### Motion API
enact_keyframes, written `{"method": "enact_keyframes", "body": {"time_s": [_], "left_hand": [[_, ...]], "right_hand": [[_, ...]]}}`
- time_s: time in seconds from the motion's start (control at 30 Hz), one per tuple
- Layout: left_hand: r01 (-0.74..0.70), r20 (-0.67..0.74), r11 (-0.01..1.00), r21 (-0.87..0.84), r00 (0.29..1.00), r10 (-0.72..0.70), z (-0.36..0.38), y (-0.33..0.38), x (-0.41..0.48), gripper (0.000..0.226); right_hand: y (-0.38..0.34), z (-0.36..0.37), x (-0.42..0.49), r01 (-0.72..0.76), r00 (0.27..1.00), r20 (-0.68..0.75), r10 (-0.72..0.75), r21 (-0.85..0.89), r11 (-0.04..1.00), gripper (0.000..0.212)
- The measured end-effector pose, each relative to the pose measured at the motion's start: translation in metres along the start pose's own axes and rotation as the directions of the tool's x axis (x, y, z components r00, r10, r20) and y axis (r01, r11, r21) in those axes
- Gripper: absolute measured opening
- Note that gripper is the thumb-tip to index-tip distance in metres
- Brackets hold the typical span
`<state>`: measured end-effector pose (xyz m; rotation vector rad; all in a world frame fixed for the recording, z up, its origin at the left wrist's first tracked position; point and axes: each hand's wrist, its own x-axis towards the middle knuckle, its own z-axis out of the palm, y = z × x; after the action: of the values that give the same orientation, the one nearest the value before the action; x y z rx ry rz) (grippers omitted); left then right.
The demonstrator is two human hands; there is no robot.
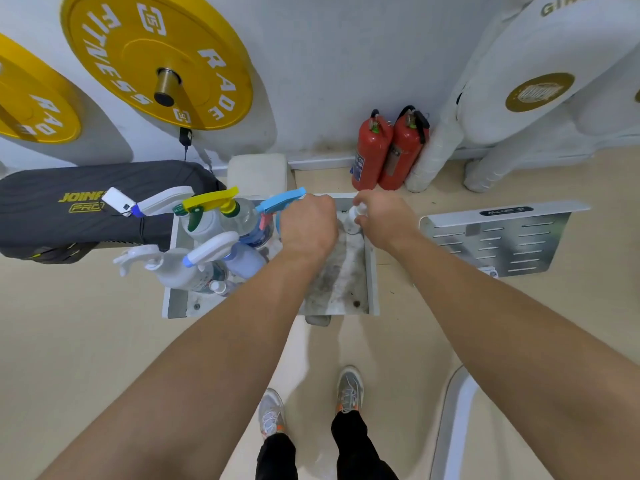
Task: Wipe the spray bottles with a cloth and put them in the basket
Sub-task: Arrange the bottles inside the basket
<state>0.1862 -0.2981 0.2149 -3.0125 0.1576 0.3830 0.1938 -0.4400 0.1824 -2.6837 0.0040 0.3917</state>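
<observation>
A white square basket (372, 271) stands on the floor in front of me. Several spray bottles fill its left half, among them a yellow-trigger bottle (211, 199) and a white-trigger bottle (209, 247). My left hand (308, 225) is curled in a fist over the right end of the blue-trigger spray bottle (273, 202) and seems to grip its head. The fingers are hidden. My right hand (382, 220) pinches a small white bottle (354, 218) at the basket's far right corner. A dirty grey cloth (334, 275) lies along the basket's right half, partly under my left forearm.
A dark padded bench (69, 209) lies left of the basket. Two red fire extinguishers (388, 154) stand against the wall behind it. A slotted metal plate (498, 240) rests on the floor to the right. My feet (348, 389) are just in front.
</observation>
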Motion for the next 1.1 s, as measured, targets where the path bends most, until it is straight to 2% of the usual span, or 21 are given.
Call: {"method": "enact_keyframes", "body": {"time_s": [0.3,0.43,0.53,0.6,0.67,0.77,0.83,0.9,1.0,1.1], "left_hand": [[0.05,-0.011,0.996,-0.07,0.999,-0.051,0.006,0.003,0.006,0.021],[0.074,0.003,0.989,-0.126,0.997,-0.075,0.011,-0.001,-0.002,0.025],[0.077,-0.006,0.979,-0.187,0.997,-0.079,0.007,-0.006,-0.019,0.026],[0.051,-0.017,0.968,-0.246,0.998,-0.057,0.001,-0.013,-0.04,0.025],[0.028,-0.028,0.957,-0.289,0.999,-0.037,-0.005,-0.027,-0.066,0.028],[0.039,-0.026,0.941,-0.335,0.998,-0.05,-0.011,-0.06,-0.104,0.031],[0.071,-0.024,0.938,-0.34,0.996,-0.084,-0.009,-0.087,-0.126,0.03],[0.109,-0.009,0.94,-0.324,0.993,-0.118,-0.001,-0.114,-0.146,0.033],[0.161,0.039,0.94,-0.302,0.987,-0.157,0.02,-0.141,-0.168,0.045],[0.223,0.066,0.904,-0.366,0.975,-0.214,0.044,-0.155,-0.173,0.054]], "right_hand": [[-0.003,0.006,0.008,0.008,1.0,0.027,-0.011,0.126,0.992,0.025],[0.0,0.014,-0.003,0.002,1.0,-0.011,0.0,0.21,0.978,0.05],[-0.004,0.016,-0.024,-0.065,0.986,-0.125,0.111,0.326,0.943,0.058],[-0.013,0.017,-0.048,-0.145,0.955,-0.183,0.232,0.392,0.908,0.048],[-0.025,0.025,-0.078,-0.178,0.941,-0.19,0.28,0.427,0.887,0.034],[-0.047,0.054,-0.115,-0.136,0.985,-0.04,0.166,0.407,0.903,0.028],[-0.065,0.074,-0.13,-0.09,0.994,0.096,0.057,0.397,0.914,0.038],[-0.083,0.088,-0.137,-0.058,0.988,0.155,0.0,0.371,0.927,0.052],[-0.102,0.104,-0.137,-0.04,0.996,0.091,0.009,0.338,0.94,0.067],[-0.108,0.115,-0.132,-0.068,0.998,0.033,0.061,0.275,0.959,0.064]]}}
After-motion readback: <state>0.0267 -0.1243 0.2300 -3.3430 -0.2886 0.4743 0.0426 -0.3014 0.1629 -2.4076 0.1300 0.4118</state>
